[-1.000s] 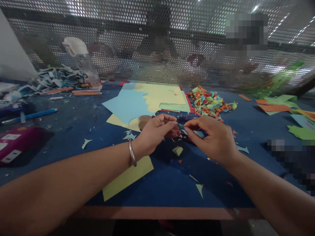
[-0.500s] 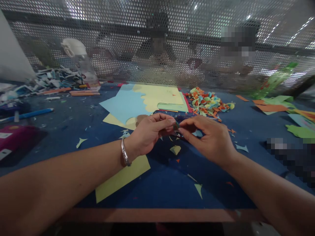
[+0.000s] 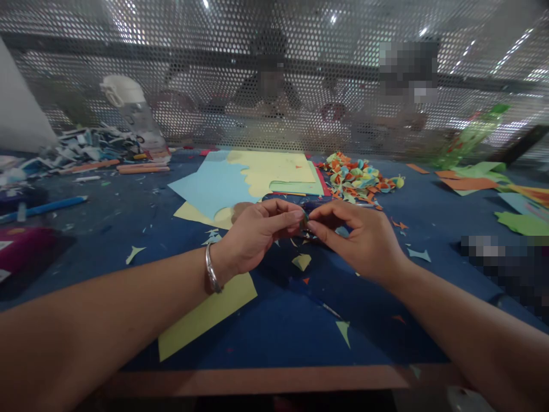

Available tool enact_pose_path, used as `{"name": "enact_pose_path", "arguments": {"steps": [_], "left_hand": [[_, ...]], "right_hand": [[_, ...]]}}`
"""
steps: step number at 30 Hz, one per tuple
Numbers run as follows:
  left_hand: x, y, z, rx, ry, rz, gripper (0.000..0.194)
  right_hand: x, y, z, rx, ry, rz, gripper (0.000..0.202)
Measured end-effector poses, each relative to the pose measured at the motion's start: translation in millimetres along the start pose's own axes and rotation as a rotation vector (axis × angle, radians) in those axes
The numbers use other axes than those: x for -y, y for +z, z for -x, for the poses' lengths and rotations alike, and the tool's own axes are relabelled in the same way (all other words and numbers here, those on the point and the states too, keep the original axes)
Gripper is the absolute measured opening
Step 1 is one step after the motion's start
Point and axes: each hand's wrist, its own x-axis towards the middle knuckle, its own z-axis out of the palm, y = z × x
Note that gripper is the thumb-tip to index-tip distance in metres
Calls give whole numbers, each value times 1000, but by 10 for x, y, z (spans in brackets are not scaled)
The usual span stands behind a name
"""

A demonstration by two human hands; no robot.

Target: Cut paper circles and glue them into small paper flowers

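Observation:
My left hand (image 3: 251, 237), with a silver bangle (image 3: 211, 269) at the wrist, pinches a small greenish piece of paper (image 3: 305, 218) between thumb and fingers. From the other side, the thumb and forefinger of my right hand (image 3: 364, 240) close on the same piece. Both hands hover over the dark blue table (image 3: 300, 343), fingertips almost meeting. Below them lies a small folded yellow paper piece (image 3: 301, 262). Under my left wrist is a yellow sheet (image 3: 210, 317). Behind the hands are a light blue sheet (image 3: 214, 189) with a scalloped cut edge and larger yellow sheets (image 3: 274, 163).
At the back right sits a heap of small coloured paper pieces (image 3: 354, 174). A clear bottle (image 3: 139, 114) stands by white scraps (image 3: 86, 149) at the back left, a green bottle (image 3: 476, 134) at the right. A thin pen-like stick (image 3: 330, 310) lies in front. A perforated screen (image 3: 193, 74) closes the back.
The camera view has shifted slightly. Both hands keep their pinch on the small paper piece, which now appears narrower, turned more on edge.

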Motion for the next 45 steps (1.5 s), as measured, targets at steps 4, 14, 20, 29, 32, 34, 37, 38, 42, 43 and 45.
{"name": "enact_pose_path", "arguments": {"steps": [4, 14, 20, 29, 32, 34, 37, 38, 42, 43, 45], "left_hand": [[2, -45, -22, 37, 1, 1, 12], [-42, -66, -37, 58, -40, -18, 16], [-47, -75, -34, 56, -8, -67, 15], [-9, -34, 12, 10, 182, -281, 16], [-10, -27, 31, -9, 250, -372, 19], [-10, -27, 34, -28, 268, -452, 16], [-3, -27, 25, -22, 267, -494, 13], [0, -27, 20, -12, 262, -477, 12], [4, -26, 9, -1, 245, -424, 8], [2, -26, 11, -7, 243, -425, 9], [-6, -24, 20, -19, 237, -421, 9]], "right_hand": [[16, -26, -11, 13, 65, -63, 6], [34, -81, -30, 4, 86, -119, 5], [12, -99, -32, -1, 93, -124, 6], [19, -55, -9, -3, 17, -19, 5], [17, -47, 0, -36, -47, 21, 6], [12, -49, 4, -42, -84, 64, 6], [5, -58, 5, -13, -128, 95, 9], [4, -61, 5, 2, -138, 94, 9], [23, -74, 0, 50, -131, 68, 7], [29, -77, -3, 54, -126, 63, 7], [35, -83, -12, 61, -136, 61, 7]]}}
